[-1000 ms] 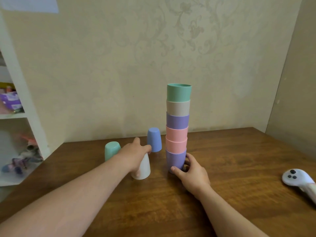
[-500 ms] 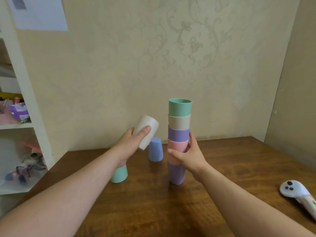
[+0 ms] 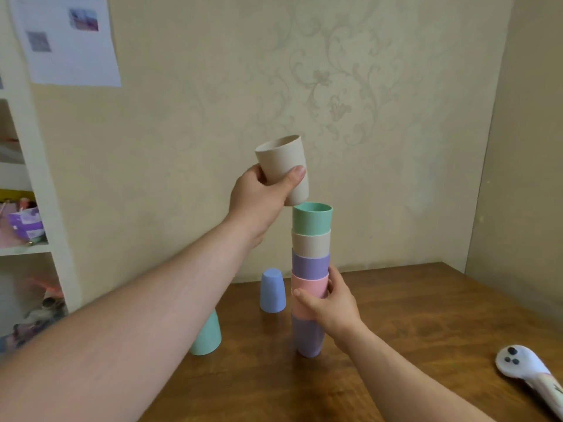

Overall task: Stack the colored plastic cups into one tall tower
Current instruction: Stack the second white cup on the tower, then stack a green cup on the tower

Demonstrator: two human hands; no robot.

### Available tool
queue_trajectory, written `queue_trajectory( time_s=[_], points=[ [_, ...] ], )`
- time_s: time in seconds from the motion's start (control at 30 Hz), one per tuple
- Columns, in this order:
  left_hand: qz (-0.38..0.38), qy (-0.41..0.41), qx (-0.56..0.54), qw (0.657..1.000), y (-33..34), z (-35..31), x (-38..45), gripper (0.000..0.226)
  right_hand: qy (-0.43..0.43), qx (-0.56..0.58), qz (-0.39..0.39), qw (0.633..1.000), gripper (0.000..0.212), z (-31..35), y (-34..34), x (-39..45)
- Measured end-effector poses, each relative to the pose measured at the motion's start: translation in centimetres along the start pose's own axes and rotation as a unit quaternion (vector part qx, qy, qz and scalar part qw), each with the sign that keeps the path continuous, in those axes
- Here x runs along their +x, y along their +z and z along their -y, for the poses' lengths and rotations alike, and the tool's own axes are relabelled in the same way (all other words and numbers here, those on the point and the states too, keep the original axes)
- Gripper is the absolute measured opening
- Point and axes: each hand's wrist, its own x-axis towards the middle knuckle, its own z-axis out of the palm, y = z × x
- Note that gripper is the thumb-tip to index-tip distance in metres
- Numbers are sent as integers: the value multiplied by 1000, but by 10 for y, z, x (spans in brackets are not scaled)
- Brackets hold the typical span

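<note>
A tower of nested cups (image 3: 310, 269) stands on the wooden table (image 3: 411, 315): purple at the bottom, pink, purple, beige, and a green cup (image 3: 312, 217) on top. My right hand (image 3: 330, 303) grips the tower around its pink cups. My left hand (image 3: 262, 196) holds a beige cup (image 3: 281, 161) mouth up and slightly tilted, just above and left of the green cup's rim. Upside down on the table stand a blue cup (image 3: 272, 291) behind the tower and a green cup (image 3: 208, 335) partly hidden by my left forearm.
A white handheld controller (image 3: 524, 365) lies at the table's right front. A white shelf unit (image 3: 33, 208) with clutter stands at the left. Papered walls close the table's back and right side. A paper sheet (image 3: 67, 41) hangs upper left.
My left hand lifted the beige cup off the table, turned it mouth up and raised it over the tower top. My right hand moved from the tower's base to the pink cups.
</note>
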Motion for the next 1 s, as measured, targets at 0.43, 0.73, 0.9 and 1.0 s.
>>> queue_trajectory(
  time_s=[0.43,0.73,0.9,1.0],
  points=[
    [83,-83,78,990,38,35,5,44,7,3,15,1000,92,-4,-1,10],
    [163,-62,33,984,17,62,-5,84,7,29,37,999,90,-9,0,14],
    [128,-11,309,942,-61,117,-26,79,-8,8,30,1000,87,-11,5,17],
    [163,-49,513,842,-110,155,-44,84,-7,3,30,1000,87,-7,5,19]
  ],
)
